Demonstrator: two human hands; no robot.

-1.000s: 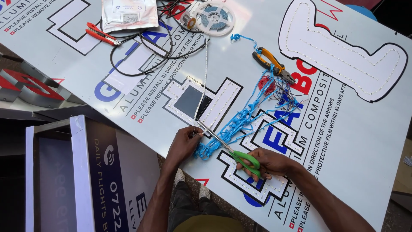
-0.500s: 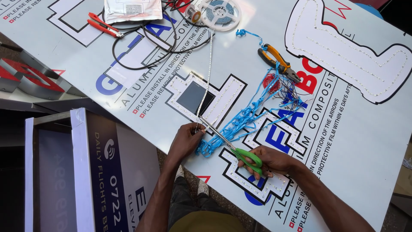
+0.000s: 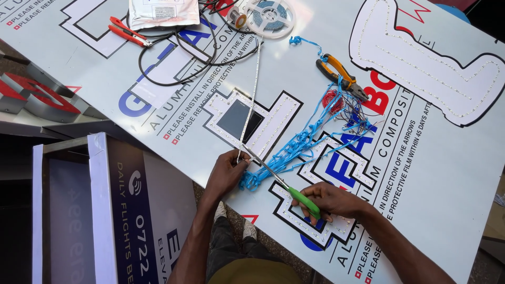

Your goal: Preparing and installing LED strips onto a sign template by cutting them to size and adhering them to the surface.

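Over the printed panel [image 3: 421, 173], left hand [image 3: 226, 173] pinches the LED strip [image 3: 251, 100] (taut), right hand [image 3: 329, 201] grips green-handled scissors [image 3: 284, 185].

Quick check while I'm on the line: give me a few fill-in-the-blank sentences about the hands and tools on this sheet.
1. The right hand holds scissors with ____ handles.
2. The left hand pinches the end of a thin white ____ strip.
3. The pliers have ____ and black handles.
4. The tangle of shavings between the hands is ____.

Missing words: green; LED; orange; blue
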